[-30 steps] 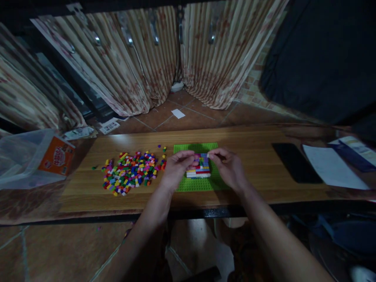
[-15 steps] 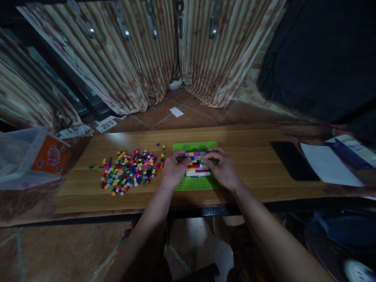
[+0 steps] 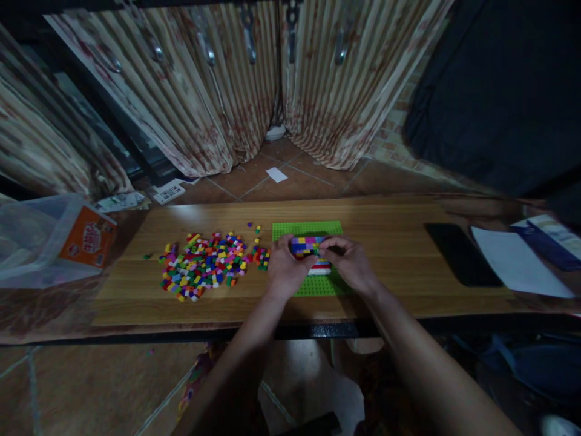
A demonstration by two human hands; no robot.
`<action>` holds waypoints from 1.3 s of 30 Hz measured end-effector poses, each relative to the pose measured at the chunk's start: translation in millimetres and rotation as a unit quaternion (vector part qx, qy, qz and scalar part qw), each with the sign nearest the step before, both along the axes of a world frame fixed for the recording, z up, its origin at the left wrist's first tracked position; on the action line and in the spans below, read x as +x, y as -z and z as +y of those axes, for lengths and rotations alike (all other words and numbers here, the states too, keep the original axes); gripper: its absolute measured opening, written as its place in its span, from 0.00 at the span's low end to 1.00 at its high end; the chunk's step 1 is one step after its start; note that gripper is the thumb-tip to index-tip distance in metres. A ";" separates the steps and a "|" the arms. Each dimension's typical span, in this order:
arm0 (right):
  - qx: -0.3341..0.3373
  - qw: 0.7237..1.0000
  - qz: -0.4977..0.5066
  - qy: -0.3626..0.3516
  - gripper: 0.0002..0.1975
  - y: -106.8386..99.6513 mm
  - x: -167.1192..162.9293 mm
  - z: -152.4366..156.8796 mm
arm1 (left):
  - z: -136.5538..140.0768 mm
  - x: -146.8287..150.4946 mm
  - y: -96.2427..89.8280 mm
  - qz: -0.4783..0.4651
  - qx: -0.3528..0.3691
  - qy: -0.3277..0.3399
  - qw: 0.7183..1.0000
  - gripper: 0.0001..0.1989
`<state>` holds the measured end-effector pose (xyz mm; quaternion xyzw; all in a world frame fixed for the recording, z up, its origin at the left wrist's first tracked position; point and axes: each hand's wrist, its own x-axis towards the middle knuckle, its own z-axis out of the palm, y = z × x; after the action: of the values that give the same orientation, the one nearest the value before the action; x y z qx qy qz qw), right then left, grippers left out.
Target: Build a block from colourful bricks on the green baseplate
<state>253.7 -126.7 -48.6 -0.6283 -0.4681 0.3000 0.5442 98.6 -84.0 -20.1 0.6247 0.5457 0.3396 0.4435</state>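
Observation:
In the head view a block of stacked toy bricks, with rows of purple, blue, yellow, red and white, stands on a green baseplate. My left hand is closed about the block's left side, its thumb reaching across the front. From the right, my right hand pinches at the block's front face, where a speck of green shows at the fingertips. My fingers and thumbs hide much of the middle rows. Left of the baseplate lies a small cluster of bricks, close to my left hand.
A wide pile of loose bricks covers the left part of the wooden table. Beyond it stands a clear plastic tub with an orange label. A black tablet-like slab and white paper lie at the right.
My left thumb has moved right across the block's front, covering more of the middle rows. My right hand stays at the right side. The whole view has shifted slightly.

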 end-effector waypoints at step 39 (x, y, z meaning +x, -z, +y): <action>-0.029 0.997 -0.010 0.068 0.10 -23.2 -4.1 -3.4 | 47.3 -75.4 2.7 0.256 0.170 0.111 0.945 0.09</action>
<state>249.7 -130.2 -25.4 -0.6768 -0.4207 0.2696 0.5406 23.2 -36.7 -22.8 0.8132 0.5022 0.2050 0.2107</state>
